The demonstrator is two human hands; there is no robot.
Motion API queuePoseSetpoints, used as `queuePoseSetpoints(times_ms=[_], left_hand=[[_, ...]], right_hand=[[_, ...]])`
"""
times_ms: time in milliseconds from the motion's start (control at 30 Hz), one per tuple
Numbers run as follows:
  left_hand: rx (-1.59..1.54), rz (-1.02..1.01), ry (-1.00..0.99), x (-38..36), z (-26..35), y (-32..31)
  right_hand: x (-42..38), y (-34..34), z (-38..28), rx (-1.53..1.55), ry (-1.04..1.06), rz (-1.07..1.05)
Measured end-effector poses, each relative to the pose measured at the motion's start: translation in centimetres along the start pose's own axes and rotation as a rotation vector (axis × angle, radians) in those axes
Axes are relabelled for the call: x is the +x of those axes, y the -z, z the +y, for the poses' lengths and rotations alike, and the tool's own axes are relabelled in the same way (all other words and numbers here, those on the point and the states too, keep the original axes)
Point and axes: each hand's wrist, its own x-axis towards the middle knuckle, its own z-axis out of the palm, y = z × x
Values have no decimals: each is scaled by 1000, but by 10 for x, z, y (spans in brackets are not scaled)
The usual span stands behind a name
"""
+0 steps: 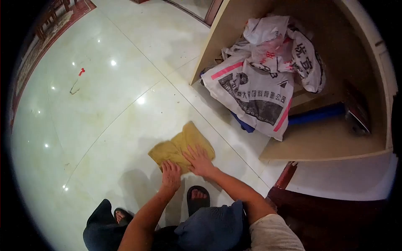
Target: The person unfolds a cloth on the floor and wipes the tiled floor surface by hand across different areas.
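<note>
The cloth (176,146), mustard yellow and creased, lies on the pale floor (104,96) in front of the person's feet, with both hands on it. The right hand (199,163) rests on the cloth's right part, palm down, fingers spread apart and clenched on nothing. The left hand (171,175) is just beside it, on the near edge at the left, its fingers close together and bent over the cloth; whether they pinch the fabric or only press it, I cannot tell. The cloth's far corner sticks up away from the hands, towards a thin dark seam (201,115) that runs slantwise across the floor. Below the hands, one dark sandal (198,200) points at the cloth, and another sits further left, partly hidden by dark trousers (211,226). A pale sleeve (274,234) covers the right upper arm. To the right stands an open wooden cabinet (326,144); white bags (255,92) with black print and pink stripes are heaped in it, one spilling over its front edge. Beside them are a blue strip (318,115) and a dark object (358,115). Well apart, at the upper left, a small red piece (81,72) lies near a thin bent strand (74,87).
</note>
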Motion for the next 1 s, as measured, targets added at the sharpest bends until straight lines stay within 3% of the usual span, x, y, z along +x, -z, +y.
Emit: queuePoseSetpoints(times_ms=[67, 167, 233, 300, 367, 433, 467, 533, 600, 667, 733, 833, 933, 1000], left_hand=[[-28, 21, -202, -11, -4, -2], [-360, -554, -243, 30, -57, 49], [-381, -242, -125, 47, -115, 39], [-127, -92, -46, 37, -169, 90], [-256, -30, 53, 1, -215, 119], [-464, 84, 45, -57, -249, 125], [-618, -85, 200, -90, -255, 143], [-933, -117, 321, -171, -258, 145], [-1203, -224, 468, -257, -258, 108], [-1446, -291, 448, -330, -236, 102], [-1453, -250, 633, -378, -204, 129], [-1800, 215, 726, -417, -157, 146], [-1766, 486, 821, -427, -125, 157], [-1727, 621, 843, -437, -118, 140]], right_hand=[[-41, 2, -11, 90, -206, -91], [-84, -14, -18, 44, -391, -35], [-91, -3, -18, 53, -374, -90], [-80, 19, -18, 110, -342, -206], [-54, 49, -19, 226, -294, -401], [-35, 67, -41, 277, -88, -250], [-28, 79, -57, 304, 11, -178], [-14, 137, -112, 391, 174, -306], [11, 113, -154, 382, 501, -158], [13, 149, -218, 361, 613, -376], [1, 176, -271, 391, 749, -532], [-21, 184, -326, 514, 983, -743], [-41, 180, -350, 498, 991, -630], [-50, 186, -355, 508, 882, -708]])
